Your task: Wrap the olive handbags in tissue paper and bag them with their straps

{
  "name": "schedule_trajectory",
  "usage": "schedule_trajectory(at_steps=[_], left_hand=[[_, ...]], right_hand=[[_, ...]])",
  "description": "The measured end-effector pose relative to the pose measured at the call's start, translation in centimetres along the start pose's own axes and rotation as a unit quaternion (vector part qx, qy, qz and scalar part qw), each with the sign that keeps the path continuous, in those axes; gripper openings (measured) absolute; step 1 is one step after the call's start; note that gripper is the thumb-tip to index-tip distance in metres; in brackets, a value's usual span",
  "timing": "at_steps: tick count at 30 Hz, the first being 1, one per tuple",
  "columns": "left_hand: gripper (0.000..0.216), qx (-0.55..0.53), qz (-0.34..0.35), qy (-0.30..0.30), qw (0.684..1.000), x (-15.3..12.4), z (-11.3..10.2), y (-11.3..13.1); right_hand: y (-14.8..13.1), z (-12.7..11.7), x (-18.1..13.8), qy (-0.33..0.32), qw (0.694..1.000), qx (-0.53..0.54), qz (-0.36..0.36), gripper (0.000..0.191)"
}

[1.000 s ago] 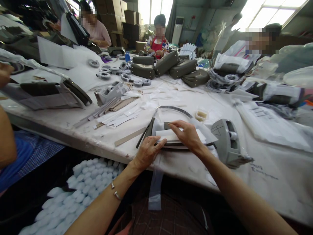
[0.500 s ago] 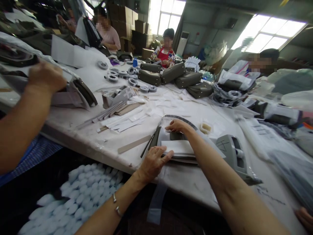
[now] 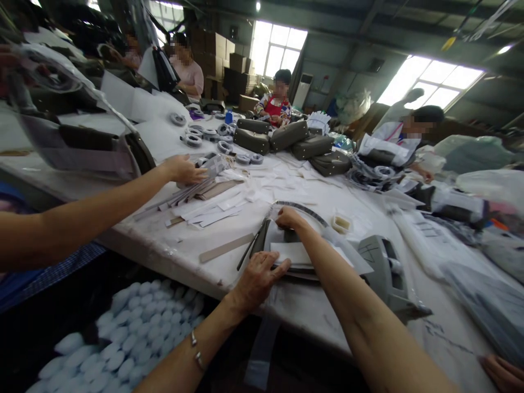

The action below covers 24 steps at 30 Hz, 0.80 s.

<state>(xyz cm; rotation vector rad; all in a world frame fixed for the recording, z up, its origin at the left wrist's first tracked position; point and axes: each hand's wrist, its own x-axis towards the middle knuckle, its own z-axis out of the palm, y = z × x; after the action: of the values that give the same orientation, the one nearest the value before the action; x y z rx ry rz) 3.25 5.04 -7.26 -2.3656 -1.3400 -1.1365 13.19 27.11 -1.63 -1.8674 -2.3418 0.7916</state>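
A dark olive handbag [image 3: 256, 245] lies in front of me, wrapped partly in white paper [image 3: 292, 253], with its wrapped handle [image 3: 305, 208] arching on the far side. My left hand [image 3: 257, 274] grips the bag's near left edge, thumb over the white paper. My right hand [image 3: 290, 217] reaches across to the far part of the bag under the handle. Its fingers are curled closed, and what they pinch is hidden. Right of the bag stands a grey tape dispenser [image 3: 382, 273]. A flat beige strip [image 3: 226, 248] rests on the table to the left.
A co-worker's hand [image 3: 186, 169] extends from the left by another tape dispenser [image 3: 213, 162]. Paper strips [image 3: 221, 204] lie below it. Olive bags [image 3: 290, 135] and wrapped rings [image 3: 192, 139] sit farther back. A small tub [image 3: 341, 222] stands beyond my bag. White round pieces [image 3: 135, 327] fill the space below the table edge.
My right hand's fingers have curled in more at the far part of the bag. The co-worker's hand has moved right, from the bag at left toward the other dispenser. The view has tilted slightly.
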Motion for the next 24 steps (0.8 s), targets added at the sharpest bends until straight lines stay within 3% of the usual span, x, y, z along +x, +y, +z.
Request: schedule_trajectory(at_steps=[4,13,19,24], left_hand=[[0.035,0.006,0.001,0.014,1.0,-0.1,0.1,0.0],[0.034,-0.006,0.001,0.014,1.0,-0.1,0.3,0.0],[0.033,-0.002,-0.005,0.003,1.0,-0.2,0.3,-0.1],[0.034,0.002,-0.004,0.008,1.0,-0.1,0.2,0.0]], right_hand=[[0.5,-0.4,-0.4,-0.009,0.998,0.031,0.047,0.024],[0.5,-2.3,-0.2,0.093,0.964,0.23,0.092,0.033],[-1.6,-3.5,0.1,0.108,0.932,0.337,0.074,0.023],[-1.5,-5.4,-2.5,0.108,0.918,0.382,0.004,0.012]])
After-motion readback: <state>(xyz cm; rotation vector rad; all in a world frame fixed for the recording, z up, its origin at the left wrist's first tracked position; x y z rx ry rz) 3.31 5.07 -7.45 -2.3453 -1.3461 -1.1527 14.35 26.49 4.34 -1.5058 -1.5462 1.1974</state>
